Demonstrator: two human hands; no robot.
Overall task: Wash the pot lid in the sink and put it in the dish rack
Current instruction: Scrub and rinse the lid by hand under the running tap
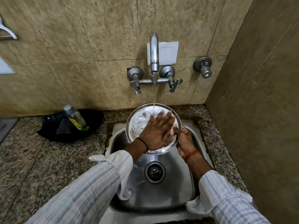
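A round steel pot lid (137, 122), streaked with white soap foam, is tilted up over the steel sink (171, 193). Water runs from the wall tap (153, 50) onto the lid's upper part. My left hand (157, 131) lies flat on the lid's face with fingers spread, under the stream. My right hand (184, 141) grips the lid's right rim from behind and below, thumb on the front edge. The lid's lower right part is hidden by my hands.
A black bowl (90, 126) on the granite counter (40, 162) at left holds a dish soap bottle (76, 117) and a dark scrubber (64, 126). The sink drain (154, 172) lies below the lid. A tiled wall closes the right side. No dish rack is in view.
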